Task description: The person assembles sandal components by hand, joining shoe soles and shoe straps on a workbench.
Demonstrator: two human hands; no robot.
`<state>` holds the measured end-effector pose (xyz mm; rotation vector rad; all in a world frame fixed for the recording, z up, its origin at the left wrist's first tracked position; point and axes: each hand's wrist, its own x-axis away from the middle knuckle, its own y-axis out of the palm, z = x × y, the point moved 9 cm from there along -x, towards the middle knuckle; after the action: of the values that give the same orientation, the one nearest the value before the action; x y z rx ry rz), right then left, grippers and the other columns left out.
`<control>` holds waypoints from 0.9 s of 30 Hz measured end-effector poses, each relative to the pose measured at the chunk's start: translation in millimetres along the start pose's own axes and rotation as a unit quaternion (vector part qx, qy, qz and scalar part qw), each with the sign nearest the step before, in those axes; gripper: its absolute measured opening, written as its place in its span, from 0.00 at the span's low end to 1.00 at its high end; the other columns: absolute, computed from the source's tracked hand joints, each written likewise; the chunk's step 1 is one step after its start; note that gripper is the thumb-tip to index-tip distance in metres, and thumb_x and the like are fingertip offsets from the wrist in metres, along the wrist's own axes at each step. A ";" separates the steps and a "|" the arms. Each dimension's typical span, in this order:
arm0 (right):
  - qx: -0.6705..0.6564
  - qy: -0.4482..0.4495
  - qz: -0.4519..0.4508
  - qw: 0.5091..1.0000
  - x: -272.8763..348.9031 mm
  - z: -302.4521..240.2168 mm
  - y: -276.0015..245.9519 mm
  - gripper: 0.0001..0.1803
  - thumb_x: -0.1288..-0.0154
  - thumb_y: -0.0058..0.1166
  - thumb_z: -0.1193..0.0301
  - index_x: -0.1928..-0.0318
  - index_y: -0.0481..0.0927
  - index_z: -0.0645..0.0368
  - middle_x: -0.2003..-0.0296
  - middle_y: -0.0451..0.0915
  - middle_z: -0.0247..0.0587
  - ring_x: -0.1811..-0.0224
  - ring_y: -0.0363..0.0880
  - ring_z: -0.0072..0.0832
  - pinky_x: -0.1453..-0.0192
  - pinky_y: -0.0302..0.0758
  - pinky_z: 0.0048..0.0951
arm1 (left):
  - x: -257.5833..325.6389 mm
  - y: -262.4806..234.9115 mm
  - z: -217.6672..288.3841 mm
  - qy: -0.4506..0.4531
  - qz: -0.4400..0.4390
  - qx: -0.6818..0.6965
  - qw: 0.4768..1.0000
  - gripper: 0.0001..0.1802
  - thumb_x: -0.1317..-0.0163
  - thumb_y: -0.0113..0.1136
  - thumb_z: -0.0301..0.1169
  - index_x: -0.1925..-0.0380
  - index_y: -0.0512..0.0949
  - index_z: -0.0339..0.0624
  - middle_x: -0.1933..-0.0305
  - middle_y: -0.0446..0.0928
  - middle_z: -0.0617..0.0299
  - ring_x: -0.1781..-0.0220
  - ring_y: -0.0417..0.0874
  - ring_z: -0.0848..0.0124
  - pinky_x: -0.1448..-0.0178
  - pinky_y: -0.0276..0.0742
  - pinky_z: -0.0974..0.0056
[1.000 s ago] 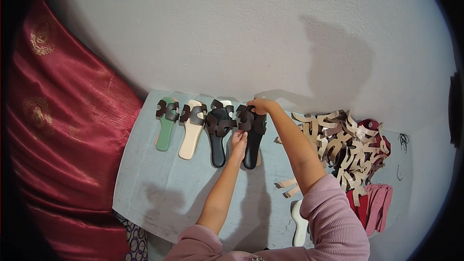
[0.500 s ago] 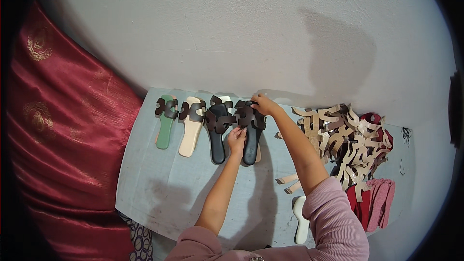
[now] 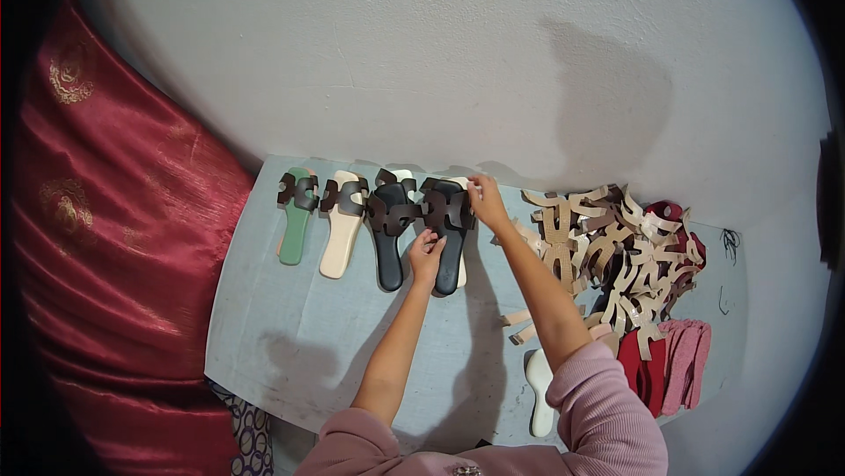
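A black sandal sole [image 3: 450, 263] with a dark brown cut-out strap [image 3: 446, 210] lies on the table, a cream sole partly hidden beneath it. My right hand [image 3: 487, 199] is closed at the strap's right edge, near the toe end. Just below the strap's left side, my left hand [image 3: 427, 254] has its fingers loosely bent and apart, the tips close to the sole. To the left lie another black sole [image 3: 388, 260] with a brown strap, a cream sole [image 3: 339, 247] with a brown strap, and a green sole [image 3: 292, 236] with a brown strap.
On the right of the grey table [image 3: 282, 309] is a heap of beige and brown straps [image 3: 607, 247]. Red pieces [image 3: 642, 370] and pink fabric pieces [image 3: 685, 366] lie below it. A white sole [image 3: 539, 392] sits near the front edge. Red cloth [image 3: 132, 238] hangs at the left.
My right hand has shifted from the top of the black sandal to its strap's right edge. My left hand has drawn slightly away from the strap. The whole view has shifted a little.
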<state>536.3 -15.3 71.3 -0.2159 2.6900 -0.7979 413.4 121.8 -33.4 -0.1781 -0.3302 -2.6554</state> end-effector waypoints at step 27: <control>-0.347 0.277 -0.005 0.896 159.3 45.2 70.1 0.16 0.45 0.54 0.77 0.56 0.70 0.68 0.69 0.74 0.31 0.69 0.71 0.14 0.65 0.69 0.15 | -21.0 -10.2 37.2 0.040 0.083 -0.075 0.993 0.20 0.46 0.58 0.45 0.74 0.75 0.35 0.76 0.73 0.65 0.73 0.71 0.78 0.67 0.65 0.74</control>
<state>399.6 -16.9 -45.4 -0.1789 3.4174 0.1888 430.0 149.3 -3.4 -0.1403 -0.0858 -2.5138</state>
